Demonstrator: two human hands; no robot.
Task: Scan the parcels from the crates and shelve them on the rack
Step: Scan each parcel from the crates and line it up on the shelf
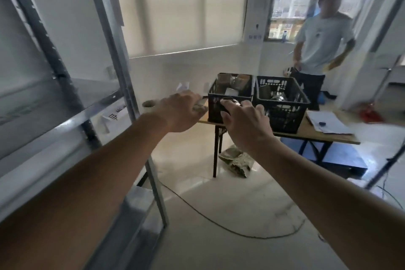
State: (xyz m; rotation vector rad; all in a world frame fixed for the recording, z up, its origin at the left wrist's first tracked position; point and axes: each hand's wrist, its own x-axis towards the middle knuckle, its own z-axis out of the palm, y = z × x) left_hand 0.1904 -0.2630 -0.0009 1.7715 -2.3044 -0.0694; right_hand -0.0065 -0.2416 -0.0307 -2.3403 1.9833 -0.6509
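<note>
Two black plastic crates stand side by side on a wooden table (341, 136). The left crate (230, 94) holds brown and pale parcels, and the right crate (282, 114) holds shiny wrapped ones. My left hand (182, 114) reaches out level with the table's left end, its fingers curled around a small pale item (200, 106) that is too blurred to identify. In front of the left crate, my right hand (245, 125) grips a dark rounded object (229, 102). The metal rack (105, 103) fills the left side, its shelf at hand height.
A person in a light shirt (322, 44) stands behind the table at the back right. Papers (328, 121) lie on the table's right part. A wrapped parcel (236, 160) lies on the floor under the table. A cable (219, 223) crosses the floor. A cup (149, 105) sits near the rack.
</note>
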